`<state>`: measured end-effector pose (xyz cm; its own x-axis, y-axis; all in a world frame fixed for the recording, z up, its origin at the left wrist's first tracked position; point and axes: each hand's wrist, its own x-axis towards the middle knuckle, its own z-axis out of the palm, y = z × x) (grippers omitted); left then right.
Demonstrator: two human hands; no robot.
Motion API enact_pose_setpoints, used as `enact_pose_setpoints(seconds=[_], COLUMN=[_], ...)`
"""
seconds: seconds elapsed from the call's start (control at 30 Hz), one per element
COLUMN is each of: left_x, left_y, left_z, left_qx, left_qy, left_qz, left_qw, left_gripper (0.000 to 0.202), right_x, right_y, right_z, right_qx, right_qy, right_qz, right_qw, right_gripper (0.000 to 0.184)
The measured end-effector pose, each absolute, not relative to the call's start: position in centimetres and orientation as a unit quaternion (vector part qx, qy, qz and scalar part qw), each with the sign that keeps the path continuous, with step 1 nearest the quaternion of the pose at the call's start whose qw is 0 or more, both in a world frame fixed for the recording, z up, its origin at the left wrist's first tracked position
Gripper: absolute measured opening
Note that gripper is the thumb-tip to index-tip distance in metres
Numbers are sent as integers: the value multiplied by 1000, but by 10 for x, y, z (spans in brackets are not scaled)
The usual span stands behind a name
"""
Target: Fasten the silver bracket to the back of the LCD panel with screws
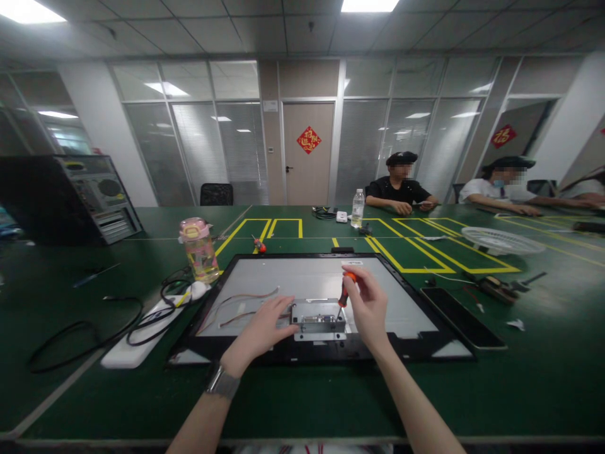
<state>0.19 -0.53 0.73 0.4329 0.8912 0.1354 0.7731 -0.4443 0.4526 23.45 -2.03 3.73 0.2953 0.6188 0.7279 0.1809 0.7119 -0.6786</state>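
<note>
A monitor panel (302, 277) lies face down on the green table, its grey metal back up, inside a black frame. A small metal circuit cover (319, 320) sits near its front edge. My left hand (263, 329) rests flat on the panel, fingers spread, touching the cover's left side. My right hand (367, 305) is closed round an orange-handled screwdriver (345, 291), held upright with its tip down at the cover's right side. Thin wires (241, 306) run across the panel to the left.
A pink-capped bottle (199, 249), black cables (113, 328) and a white strip (137, 343) lie left. An open computer case (70, 198) stands far left. A black phone-like slab (460, 317), tools (501, 287) and a fan grille (501, 240) lie right. Two people sit at the far side.
</note>
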Motion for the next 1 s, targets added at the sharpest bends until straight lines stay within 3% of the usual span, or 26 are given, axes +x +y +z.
enact_pose_setpoints(seconds=[0.1, 0.3, 0.53, 0.73, 0.9, 1.0], left_x=[1, -1, 0, -1, -1, -1], left_y=[-5, -4, -4, -4, -2, -2], left_z=[6, 4, 4, 3, 0, 0], left_qx=[831, 836, 833, 834, 836, 835], left_qy=[499, 493, 495, 491, 488, 490], left_qz=[183, 183, 187, 188, 192, 189], left_qw=[163, 159, 164, 165, 160, 160], left_gripper=[61, 61, 62, 62, 62, 62], right_x=[235, 235, 234, 233, 234, 234], right_y=[-21, -23, -20, -22, -20, -20], right_z=[39, 38, 39, 39, 38, 37], right_qx=[-356, -338, -363, -346, -367, -357], right_qy=[-577, -574, -578, -579, -592, -597], right_qz=[106, 211, 95, 187, 105, 134], right_qw=[727, 715, 724, 714, 710, 706], right_gripper=[12, 25, 14, 24, 15, 24])
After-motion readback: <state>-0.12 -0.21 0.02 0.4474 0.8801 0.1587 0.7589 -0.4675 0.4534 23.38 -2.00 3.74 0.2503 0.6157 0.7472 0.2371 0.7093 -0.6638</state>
